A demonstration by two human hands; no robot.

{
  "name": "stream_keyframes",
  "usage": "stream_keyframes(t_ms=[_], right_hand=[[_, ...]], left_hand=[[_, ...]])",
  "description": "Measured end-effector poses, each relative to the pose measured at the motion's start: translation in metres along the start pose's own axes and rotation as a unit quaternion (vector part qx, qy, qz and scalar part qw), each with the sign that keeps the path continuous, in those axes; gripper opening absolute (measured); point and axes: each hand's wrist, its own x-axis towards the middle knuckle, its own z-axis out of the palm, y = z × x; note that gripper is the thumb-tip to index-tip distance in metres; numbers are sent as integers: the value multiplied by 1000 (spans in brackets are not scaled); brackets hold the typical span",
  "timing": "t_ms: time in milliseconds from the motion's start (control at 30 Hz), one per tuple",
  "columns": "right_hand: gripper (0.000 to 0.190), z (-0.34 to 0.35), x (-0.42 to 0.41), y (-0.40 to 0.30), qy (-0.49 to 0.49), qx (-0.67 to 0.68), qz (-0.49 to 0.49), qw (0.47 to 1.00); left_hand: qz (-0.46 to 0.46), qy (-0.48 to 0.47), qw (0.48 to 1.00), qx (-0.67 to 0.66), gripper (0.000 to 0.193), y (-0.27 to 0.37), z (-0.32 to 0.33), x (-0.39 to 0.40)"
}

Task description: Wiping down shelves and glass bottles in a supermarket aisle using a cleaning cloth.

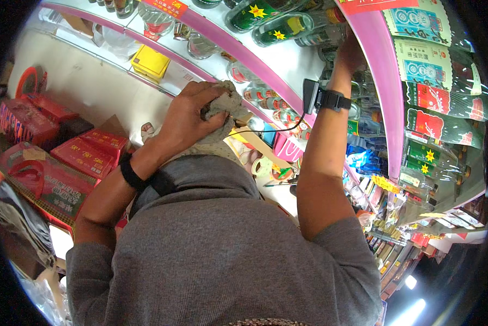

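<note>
My left hand (pixel 195 108) grips a crumpled grey cloth (pixel 227 102) in front of my waist. Up among the glass bottles on a white shelf (pixel 284 61) with a pink front edge is my right hand (pixel 352 53). Its fingers are in shadow and partly hidden by the shelf above, so whether it holds anything is unclear. Close to it lie, as seen from here, a green-labelled bottle (pixel 282 29) and a red bottle cap (pixel 335 15). A black strap with a small device (pixel 311 97) is on my right wrist, with a cable hanging from it.
Red cartons (pixel 89 153) are stacked on the floor at the left. A yellow box (pixel 150 61) and clear jars (pixel 203 45) stand on lower shelves. More labelled bottles (pixel 435 157) line the shelf at the right. Mixed goods (pixel 268 163) lie beyond my waist.
</note>
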Motion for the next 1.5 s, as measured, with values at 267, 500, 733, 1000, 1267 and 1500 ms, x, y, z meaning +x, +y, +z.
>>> stream_keyframes(t_ms=[267, 500, 733, 1000, 1267, 1500], right_hand=[[36, 35, 18, 52, -6, -154, -118, 981], [37, 19, 7, 16, -42, 143, 26, 989], [38, -28, -15, 3, -73, -188, 30, 979], [41, -43, -26, 13, 39, -113, 44, 992], [32, 11, -17, 97, -14, -204, -35, 978], [26, 38, -4, 147, 59, -314, -116, 941]], left_hand=[[13, 15, 1000, 4, 48, -2, -2, 2], [-5, 12, 1000, -27, 45, -1, -1, 6], [22, 16, 1000, -14, 49, -5, 2, 10], [-1, 1, 999, -37, 44, -3, 4, 12], [-12, 15, 1000, -7, 44, -5, 3, 5], [-26, 27, 999, -23, 45, -9, 3, 5]])
